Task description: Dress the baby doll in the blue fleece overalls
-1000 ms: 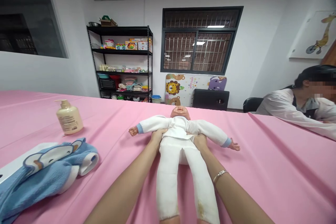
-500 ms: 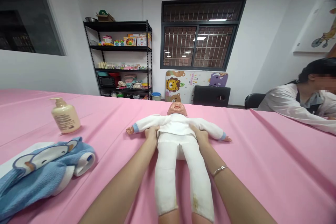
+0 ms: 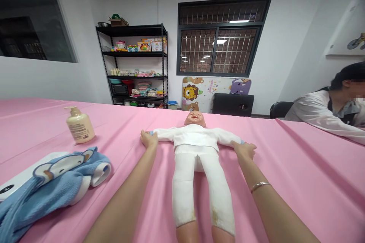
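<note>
A baby doll (image 3: 195,148) lies on its back on a pink-covered table (image 3: 296,174), dressed in a white long-sleeved top and white leggings, with its arms spread wide. My left hand (image 3: 148,139) lies over the doll's right wrist and hides that small hand. My right hand (image 3: 243,150) covers the doll's left wrist and cuff in the same way. Both of my forearms reach in from the bottom of the view, one on each side of the doll's legs.
A cream pump bottle (image 3: 78,125) stands left of the doll. Nearer me, a blue hooded towel (image 3: 65,176) lies crumpled on a white pad (image 3: 27,171). A seated person in a white top (image 3: 327,112) leans on the far right of the table. A black shelf unit (image 3: 132,64) stands behind.
Both of my hands have slid outward from the doll's waist along its arms to its wrists. The doll's arms now lie straighter. The view has tilted slightly.
</note>
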Demonstrator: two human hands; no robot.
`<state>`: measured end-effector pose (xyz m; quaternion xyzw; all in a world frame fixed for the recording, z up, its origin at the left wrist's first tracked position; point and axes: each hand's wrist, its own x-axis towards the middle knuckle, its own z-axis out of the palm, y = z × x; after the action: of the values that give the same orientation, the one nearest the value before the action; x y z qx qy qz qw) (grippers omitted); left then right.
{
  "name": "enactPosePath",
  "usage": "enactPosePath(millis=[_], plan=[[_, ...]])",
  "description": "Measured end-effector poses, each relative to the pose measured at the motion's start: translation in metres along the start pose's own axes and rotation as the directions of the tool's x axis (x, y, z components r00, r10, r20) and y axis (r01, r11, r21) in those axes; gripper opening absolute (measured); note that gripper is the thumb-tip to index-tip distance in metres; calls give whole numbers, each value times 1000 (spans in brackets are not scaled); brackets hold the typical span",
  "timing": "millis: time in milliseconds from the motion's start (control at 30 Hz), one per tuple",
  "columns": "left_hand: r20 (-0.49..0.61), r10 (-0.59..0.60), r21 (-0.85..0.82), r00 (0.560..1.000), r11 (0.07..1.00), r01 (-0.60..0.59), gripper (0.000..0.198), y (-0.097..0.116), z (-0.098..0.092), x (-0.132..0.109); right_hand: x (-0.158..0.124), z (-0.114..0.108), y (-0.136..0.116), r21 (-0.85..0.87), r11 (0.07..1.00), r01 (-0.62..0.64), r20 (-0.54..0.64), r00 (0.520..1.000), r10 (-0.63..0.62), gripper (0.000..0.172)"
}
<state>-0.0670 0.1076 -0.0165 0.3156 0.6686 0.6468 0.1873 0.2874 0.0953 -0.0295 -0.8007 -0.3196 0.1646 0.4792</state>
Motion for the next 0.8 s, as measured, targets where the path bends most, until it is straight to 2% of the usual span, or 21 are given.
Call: enactPosePath(millis=[67,100,133,167,200,233,267,300,333,367,400,433,467,533,567,633,700,733,800], plan=[[-44,184,159,982,972,-175,60,11,-3,-13,-10,-4,-2,-4,999,-45,9,999,45,83],[-2,329,237,944,917,-319,53,17,-5,-22,-16,-6,-2,-8,1000,-23,23,999,24,82],[113,468,279,876,831,-481,45,21,-6,-30,-22,-8,-2,-21,999,33,37,999,-32,78],[288,568,270,771,725,-634,38,25,-7,-40,-28,-10,-1,-43,992,123,50,991,-120,72],[478,606,208,636,625,-752,36,27,-9,-48,-34,-12,1,-63,970,233,72,971,-229,64],[629,591,125,505,564,-816,36,29,-9,-57,-39,-13,4,-64,934,353,126,931,-343,57],[720,558,74,413,529,-845,37,29,-10,-64,-43,-13,6,-39,885,464,210,870,-447,52],[763,524,74,378,510,-857,38,28,-11,-70,-47,-13,9,9,836,549,308,794,-524,50],[772,497,118,396,501,-858,34,26,-12,-74,-51,-12,10,57,798,599,403,718,-567,47],[764,473,178,439,498,-848,27,25,-13,-77,-55,-10,11,80,772,631,486,651,-583,41],[754,448,233,481,502,-833,22,22,-14,-78,-59,-9,10,66,755,653,540,612,-577,33],[751,421,273,508,503,-820,22,20,-16,-78,-63,-9,8,19,743,669,555,611,-564,26],[753,401,297,522,501,-813,24,18,-17,-77,-67,-10,6,-39,737,675,531,638,-557,23],[728,412,304,549,524,-796,27,15,-21,-74,-73,-15,0,-109,733,671,422,699,-577,22],[699,433,293,569,552,-781,27,14,-23,-71,-75,-19,-3,-128,727,674,385,710,-590,21],[658,459,259,597,606,-752,26,11,-25,-68,-77,-27,-6,-176,678,714,440,673,-595,20],[679,449,214,581,635,-742,23,9,-25,-67,-77,-33,-6,-218,605,766,573,602,-556,21],[713,432,187,553,643,-743,21,8,-24,-67,-77,-36,-5,-226,589,776,617,582,-530,22],[792,401,100,460,658,-747,20,11,-28,-68,-78,-42,-3,-231,615,754,637,595,-490,22]])
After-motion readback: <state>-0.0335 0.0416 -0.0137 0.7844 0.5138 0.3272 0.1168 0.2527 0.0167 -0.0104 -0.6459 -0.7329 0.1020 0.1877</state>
